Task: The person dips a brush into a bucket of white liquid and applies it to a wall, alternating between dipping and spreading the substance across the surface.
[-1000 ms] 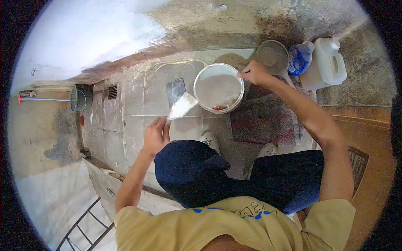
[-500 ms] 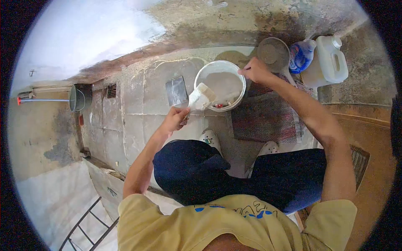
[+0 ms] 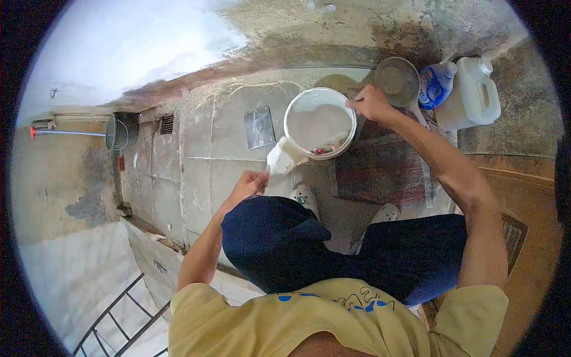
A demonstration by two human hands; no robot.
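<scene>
My left hand [image 3: 251, 184] is closed round the handle of a wide paintbrush [image 3: 282, 158], whose head is coated white. Its bristles lie just off the lower left rim of a white bucket [image 3: 288, 121]. Greyish, thin liquid [image 3: 321, 126] fills part of the bucket, and a small red item [image 3: 319, 151] shows near its lower inside edge. With fingers pinched at the upper right rim, my right hand [image 3: 370, 105] grips the bucket. A dark flat square plate [image 3: 259, 127] lies on the floor left of the bucket.
Right of the bucket are a handled sieve-like pan [image 3: 397, 82], a blue bottle [image 3: 437, 86] and a whitish jug [image 3: 470, 101] by the wall. A woven mat [image 3: 380, 172] lies below them. A dark bucket [image 3: 121, 131] stands far left, and a metal ladder-like frame [image 3: 122, 315] lower left.
The paintbrush has moved down and away from the bucket's rim, toward my knees. My right hand stays on the rim. The whole view has shifted slightly.
</scene>
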